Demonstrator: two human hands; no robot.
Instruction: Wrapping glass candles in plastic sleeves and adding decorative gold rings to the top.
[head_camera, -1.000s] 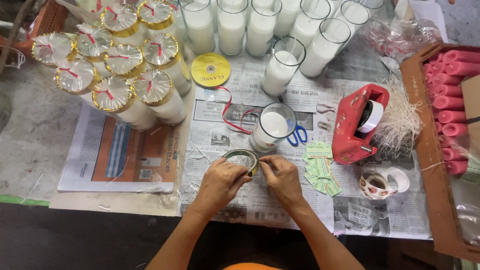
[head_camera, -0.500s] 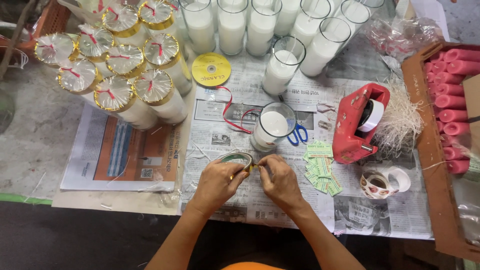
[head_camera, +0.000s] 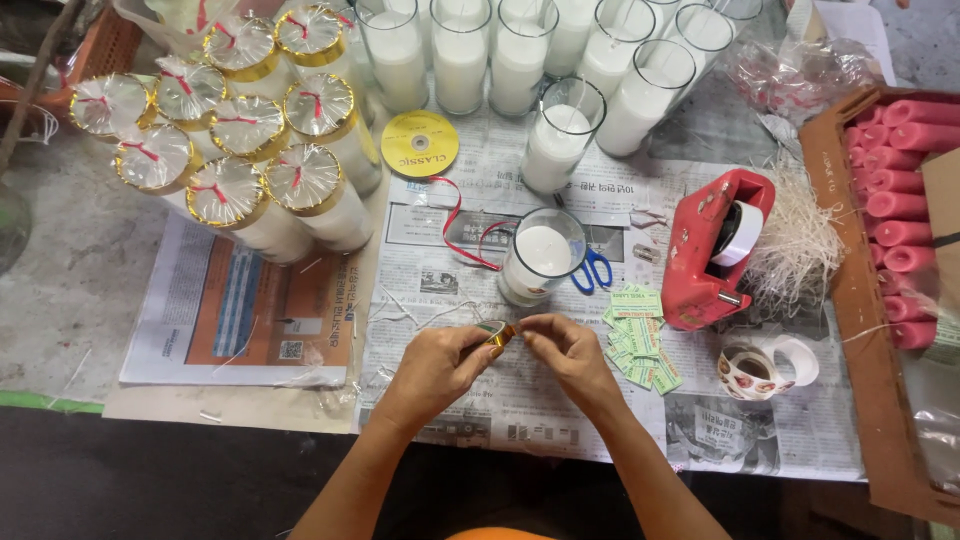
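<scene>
Newspaper sheets (head_camera: 560, 390) cover our table. Just below the glass candle jar (head_camera: 541, 255), our left hand (head_camera: 437, 366) pinches a gold tape roll (head_camera: 497, 332), and our right hand (head_camera: 565, 352) pinches its loose end. Right of the jar sit blue scissors (head_camera: 598, 270) and a red tape dispenser (head_camera: 712, 250).

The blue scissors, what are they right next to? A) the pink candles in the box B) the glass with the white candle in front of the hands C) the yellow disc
B: the blue scissors lie right beside the glass candle nearest the hands, their handles poking out on its right, far from the box and the disc.
</scene>
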